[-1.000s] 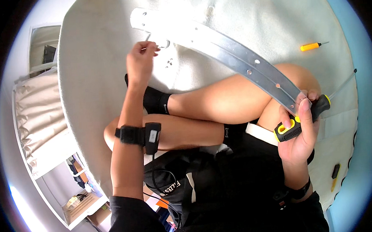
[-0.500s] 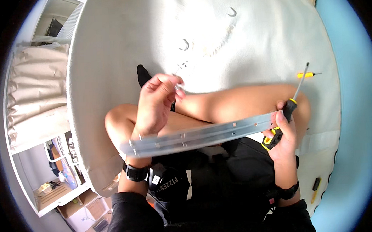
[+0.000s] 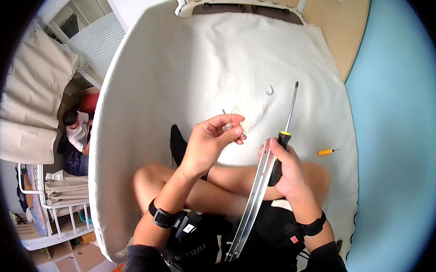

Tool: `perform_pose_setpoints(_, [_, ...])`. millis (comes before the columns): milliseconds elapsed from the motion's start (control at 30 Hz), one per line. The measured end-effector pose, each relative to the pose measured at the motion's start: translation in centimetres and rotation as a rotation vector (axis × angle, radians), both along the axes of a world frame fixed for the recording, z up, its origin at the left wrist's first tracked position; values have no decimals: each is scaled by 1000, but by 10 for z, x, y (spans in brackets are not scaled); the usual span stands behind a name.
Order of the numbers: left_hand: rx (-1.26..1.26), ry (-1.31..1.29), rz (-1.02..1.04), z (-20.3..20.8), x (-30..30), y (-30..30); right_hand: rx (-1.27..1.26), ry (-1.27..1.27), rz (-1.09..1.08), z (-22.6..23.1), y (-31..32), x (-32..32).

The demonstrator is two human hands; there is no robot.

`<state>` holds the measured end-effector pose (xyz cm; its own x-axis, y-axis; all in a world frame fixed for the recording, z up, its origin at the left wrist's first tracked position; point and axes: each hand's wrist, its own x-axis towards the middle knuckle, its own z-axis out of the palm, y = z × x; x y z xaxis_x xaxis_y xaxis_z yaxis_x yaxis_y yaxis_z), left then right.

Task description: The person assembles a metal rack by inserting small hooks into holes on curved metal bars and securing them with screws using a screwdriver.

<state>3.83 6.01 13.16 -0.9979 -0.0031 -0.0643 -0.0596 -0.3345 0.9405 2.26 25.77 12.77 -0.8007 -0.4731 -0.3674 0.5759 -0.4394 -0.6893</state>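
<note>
Rail (image 3: 252,202), near-level before; now steep

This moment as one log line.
left hand: pinches small shiny piece | right hand: holds metal rail, long screwdriver | white sheet: small orange screwdriver

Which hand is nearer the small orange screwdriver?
Right. The right hand, gripping the metal rail, is left of the orange screwdriver, not touching it; the left hand is farther left, beyond the right one.

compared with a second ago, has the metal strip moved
Yes: judged against the hook on the sheet, the metal strip has swung away, its free end now over the lap.
</note>
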Motion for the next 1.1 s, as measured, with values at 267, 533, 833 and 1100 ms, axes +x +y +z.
perform_pose_setpoints(267, [-134, -89, 71, -25, -27, -25, 177, 13, 110, -12, -45, -43])
perform_pose_setpoints(533, [200, -157, 242, -54, -48, -39, 375, 191, 126, -56, -64, -67])
perform_pose_setpoints(833, [219, -122, 409, -48, -61, -47, 442, 256, 471, -56, -54, -67])
perform_pose_setpoints(1100, [40, -128, 305, -41, -58, -49, 451, 381, 687, -50, -34, -69])
